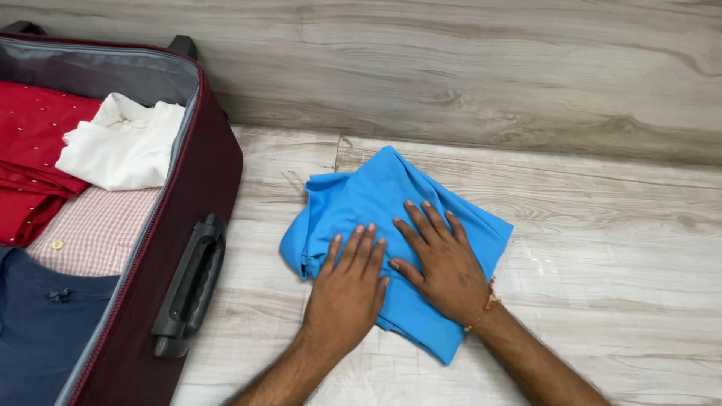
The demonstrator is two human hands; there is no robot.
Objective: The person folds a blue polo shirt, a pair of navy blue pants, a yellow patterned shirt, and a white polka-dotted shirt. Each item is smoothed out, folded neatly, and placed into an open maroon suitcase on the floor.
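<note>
Right at the centre of the frame, a bright blue folded cloth garment (391, 225) lies on the pale wood-grain floor (602, 248), with both hands flat on top of it. The left hand (347, 289) rests palm down on the garment's lower left part, its fingers (359, 248) straight and pressed close together, holding nothing. The right hand (442, 263) lies just beside it, palm down, fingers (425, 222) slightly spread over the cloth; the two hands touch at the thumbs. A thin red and gold thread bracelet (487, 304) circles the right wrist.

Behind the garment, across the top of the frame, runs a grey wood-grain wall panel (489, 68). Nothing lies between the garment and the case to its left.

At the left edge stands an open dark maroon fabric suitcase (214, 173), near the garment but apart from it, its black plastic carry handle (189, 286) facing the hands. Inside it, from upper left downward, lie a red dotted cloth (30, 158), a white crumpled shirt (124, 146), a pink-and-white checked shirt (94, 229) and a dark navy garment (41, 323).
</note>
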